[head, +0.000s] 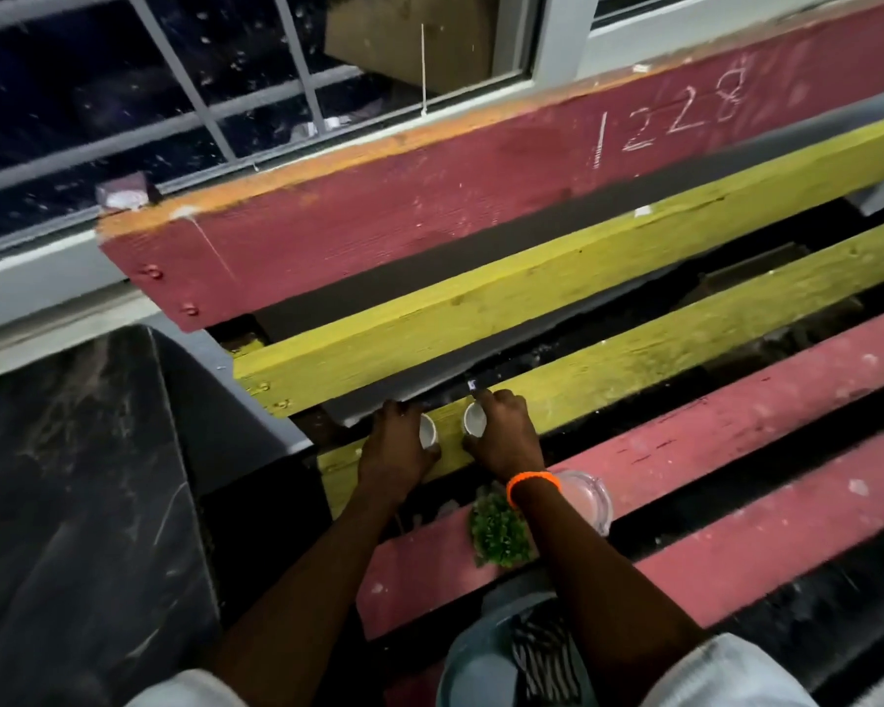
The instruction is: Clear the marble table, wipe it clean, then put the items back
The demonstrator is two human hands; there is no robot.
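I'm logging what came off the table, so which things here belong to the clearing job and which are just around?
Job:
- left hand on a small white cup
- right hand on another white cup
- green plant
- glass dish
- dark marble table

Just around:
- painted bench
- window

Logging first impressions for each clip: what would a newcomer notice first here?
The bench of red and yellow slats fills the view, with 1228 scratched on its top red slat. At centre, the left hand and right hand each grip a small white cup on a yellow slat. An orange band circles the right wrist, beside a green plant.
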